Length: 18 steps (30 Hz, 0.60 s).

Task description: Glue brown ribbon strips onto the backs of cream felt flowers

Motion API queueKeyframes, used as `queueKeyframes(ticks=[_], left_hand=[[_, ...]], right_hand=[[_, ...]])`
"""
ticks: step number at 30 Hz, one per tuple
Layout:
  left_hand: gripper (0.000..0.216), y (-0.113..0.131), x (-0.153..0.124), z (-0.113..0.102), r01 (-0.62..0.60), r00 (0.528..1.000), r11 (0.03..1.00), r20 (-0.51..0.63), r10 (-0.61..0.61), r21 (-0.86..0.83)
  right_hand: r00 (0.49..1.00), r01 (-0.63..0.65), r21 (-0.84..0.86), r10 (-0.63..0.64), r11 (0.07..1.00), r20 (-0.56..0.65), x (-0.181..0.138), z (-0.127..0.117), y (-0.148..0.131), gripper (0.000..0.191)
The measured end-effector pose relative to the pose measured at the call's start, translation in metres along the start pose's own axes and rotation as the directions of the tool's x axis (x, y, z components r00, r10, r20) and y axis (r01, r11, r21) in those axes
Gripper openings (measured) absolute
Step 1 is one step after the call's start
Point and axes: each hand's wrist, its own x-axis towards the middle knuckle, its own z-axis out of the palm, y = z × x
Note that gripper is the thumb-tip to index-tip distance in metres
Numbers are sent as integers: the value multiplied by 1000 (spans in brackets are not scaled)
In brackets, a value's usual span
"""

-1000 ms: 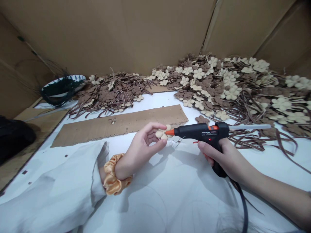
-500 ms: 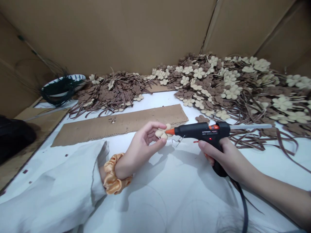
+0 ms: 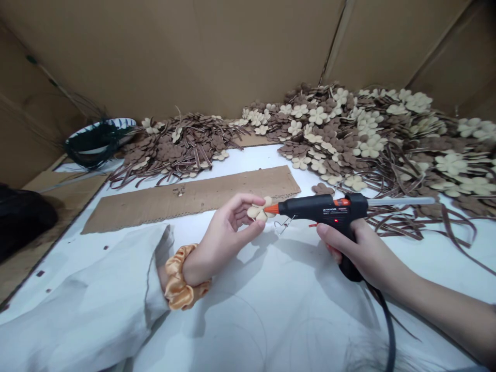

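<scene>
Between the thumb and fingers of my left hand (image 3: pixel 228 227) is a cream fabric flower (image 3: pixel 256 212), held above the white tabletop. My right hand (image 3: pixel 364 253) grips a black glue gun (image 3: pixel 321 207) by its handle, thumb toward the near side. The gun's orange nozzle (image 3: pixel 272 208) points left and meets the middle of the flower; whether glue is coming out is too small to tell. A clear glue stick (image 3: pixel 401 202) juts from the gun's back, and a small red light glows on its body. An orange scrunchie (image 3: pixel 182 281) circles my left wrist.
A flat cardboard strip (image 3: pixel 186 199) lies behind my left hand. Heaped cream and brown flowers (image 3: pixel 333 134) with brown ribbons fill the back right; a smaller pile (image 3: pixel 174 147) lies left. A bowl (image 3: pixel 124 124) with dark green strands stands back left. The gun's cord (image 3: pixel 389 325) trails toward me.
</scene>
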Motion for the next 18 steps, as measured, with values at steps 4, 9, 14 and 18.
queueKeyframes(ticks=[4, 9, 14, 18], left_hand=[[26, 0, 0, 0, -13, 1000, 1000, 1, 13, 0], [26, -1, 0, 0, -21, 1000, 1000, -2, 21, 15], [26, -1, 0, 0, -27, 1000, 999, -4, 27, 17], [25, 1, 0, 0, -23, 1000, 999, -14, 23, 33]], right_hand=[[999, 3, 19, -3, 1000, -39, -2, 2, -2, 36], [999, 12, 12, -12, 1000, -31, 0, 1, 1, 35], [1000, 5, 8, -5, 1000, 9, 3, -1, 5, 35], [1000, 13, -9, -13, 1000, 2, 3, -1, 5, 36]])
